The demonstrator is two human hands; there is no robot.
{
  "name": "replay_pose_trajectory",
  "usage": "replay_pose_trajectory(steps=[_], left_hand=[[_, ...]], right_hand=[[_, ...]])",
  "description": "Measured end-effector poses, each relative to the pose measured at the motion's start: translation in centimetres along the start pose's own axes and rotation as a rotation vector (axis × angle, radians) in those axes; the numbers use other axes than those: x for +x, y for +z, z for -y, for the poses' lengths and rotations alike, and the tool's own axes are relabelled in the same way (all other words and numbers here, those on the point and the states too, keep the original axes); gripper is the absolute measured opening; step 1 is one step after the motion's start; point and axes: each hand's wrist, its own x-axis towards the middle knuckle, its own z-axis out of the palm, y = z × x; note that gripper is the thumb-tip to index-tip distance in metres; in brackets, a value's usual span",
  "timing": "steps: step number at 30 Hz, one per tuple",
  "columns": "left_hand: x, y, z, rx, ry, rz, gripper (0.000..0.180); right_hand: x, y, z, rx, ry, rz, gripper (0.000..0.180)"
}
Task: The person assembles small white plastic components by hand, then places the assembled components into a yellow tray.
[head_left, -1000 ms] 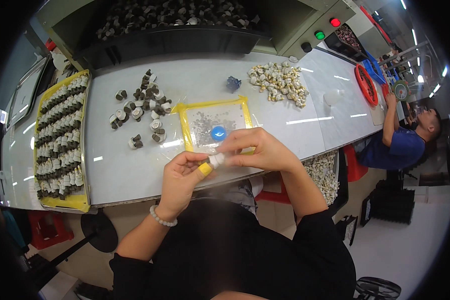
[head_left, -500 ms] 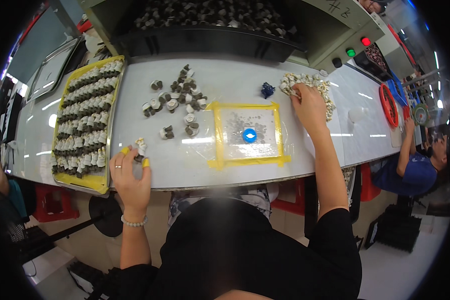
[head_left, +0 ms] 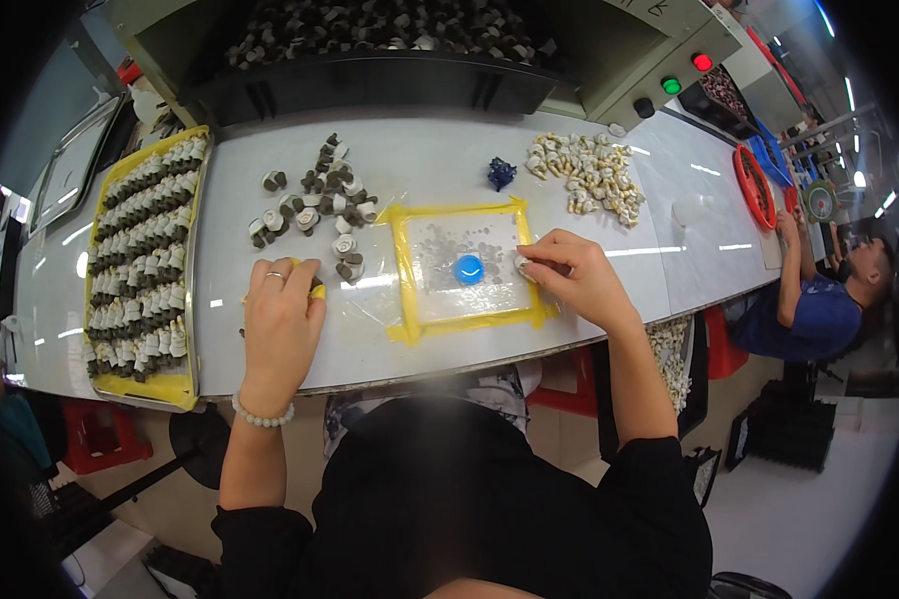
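Note:
My right hand [head_left: 581, 280] pinches a small white piece [head_left: 522, 266] at the right edge of a yellow-taped square [head_left: 410, 299]. Inside that square, a round blue cap [head_left: 468, 269] stands on a clear sheet with wet-looking spots. My left hand [head_left: 282, 317], fingers curled and pointing down, rests near the table's left front; yellow covers show on its fingertips, and what lies under them is mostly hidden. Beyond it lie loose white-and-dark rose-topped pieces [head_left: 307, 217]. A heap of small white-and-yellow pieces [head_left: 589, 175] lies at the far right.
At left, a yellow-lined tray [head_left: 185, 394] carries rows of white-and-dark pieces. A dark blue spiky lump [head_left: 501, 174] sits beyond the square. A black bin [head_left: 370, 95] full of pieces stands at the back. A co-worker in blue [head_left: 809, 314] sits at right.
My right hand has come from the heap toward the taped square with a small white piece. My left hand has turned over and now covers the spot where an upright white piece was.

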Motion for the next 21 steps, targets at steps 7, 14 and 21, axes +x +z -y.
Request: replay_pose_trajectory(steps=[7,14,21], left_hand=[[-0.3,-0.4,-2.3,-0.403,-0.343,0.132,0.039],[-1.7,2.2,-4.2,-1.524,-0.495,0.165,0.020],[-1.7,4.1,-5.4,-1.907,-0.605,0.303,0.015]], right_hand=[[-0.5,0.5,0.7,-0.308,-0.266,-0.122,0.023],[-0.2,1.3,0.5,-0.342,-0.264,-0.204,0.023],[1.0,2.8,2.8,-0.235,-0.395,-0.148,0.020]])
